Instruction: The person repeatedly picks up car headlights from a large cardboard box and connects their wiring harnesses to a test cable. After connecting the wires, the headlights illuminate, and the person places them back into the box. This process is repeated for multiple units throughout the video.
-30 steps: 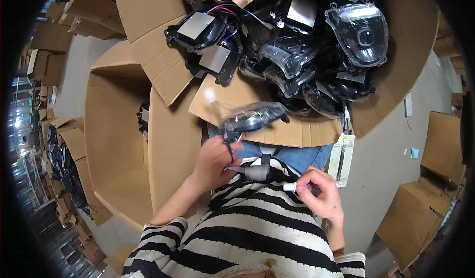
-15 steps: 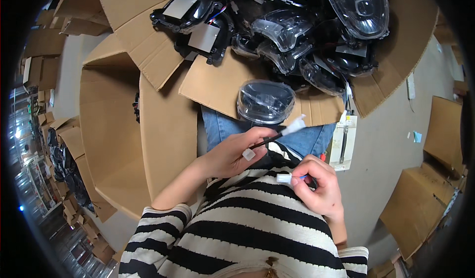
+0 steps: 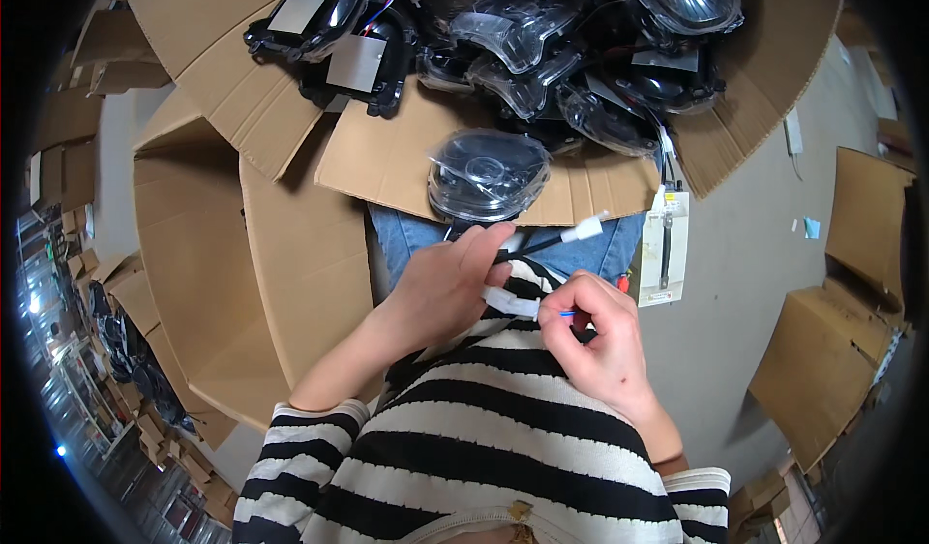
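The left hand [image 3: 440, 287] pinches thin black leads, the right hand [image 3: 590, 341] a small white connector [image 3: 510, 302]; both seem light and delicate, best held by the plastic housing.

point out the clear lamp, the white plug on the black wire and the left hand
clear lamp [image 3: 487, 173], head view, middle of its lens
white plug [image 3: 588, 226], head view, its body
left hand [image 3: 447, 290], head view, back of the hand

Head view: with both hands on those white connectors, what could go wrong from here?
1. The clear lamp unit lies unheld on the cardboard flap above the lap; a tug on its black cable might drag it off.
2. The left hand and right hand pinch a small white connector; it could slip free.
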Available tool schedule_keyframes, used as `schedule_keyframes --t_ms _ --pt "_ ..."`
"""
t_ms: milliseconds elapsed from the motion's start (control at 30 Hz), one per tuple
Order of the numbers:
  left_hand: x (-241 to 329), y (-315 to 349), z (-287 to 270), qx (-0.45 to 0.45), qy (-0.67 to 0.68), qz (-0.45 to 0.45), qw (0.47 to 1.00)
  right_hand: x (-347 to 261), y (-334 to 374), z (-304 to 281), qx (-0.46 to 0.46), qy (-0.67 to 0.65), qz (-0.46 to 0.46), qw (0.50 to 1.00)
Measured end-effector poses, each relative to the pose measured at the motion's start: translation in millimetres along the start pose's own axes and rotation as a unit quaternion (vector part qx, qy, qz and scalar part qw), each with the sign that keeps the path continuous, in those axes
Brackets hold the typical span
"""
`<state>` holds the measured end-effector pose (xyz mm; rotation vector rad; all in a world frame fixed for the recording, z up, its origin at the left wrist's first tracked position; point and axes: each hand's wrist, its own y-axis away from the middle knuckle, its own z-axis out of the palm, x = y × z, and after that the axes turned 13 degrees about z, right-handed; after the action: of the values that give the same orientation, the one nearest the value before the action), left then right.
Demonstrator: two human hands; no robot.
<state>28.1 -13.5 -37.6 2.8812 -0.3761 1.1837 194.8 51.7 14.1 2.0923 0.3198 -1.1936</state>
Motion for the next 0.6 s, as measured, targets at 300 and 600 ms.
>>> schedule_keyframes --t_ms 300,600 --pt "4 -5 1 -0.044 -0.011 -0.026 0.999 14 -1 6 0.046 0.055 -0.01 0.997" --pt "-1 -7 10 -0.014 -0.005 0.009 1.0 14 -2 6 0.015 0.03 -0.007 0.999"
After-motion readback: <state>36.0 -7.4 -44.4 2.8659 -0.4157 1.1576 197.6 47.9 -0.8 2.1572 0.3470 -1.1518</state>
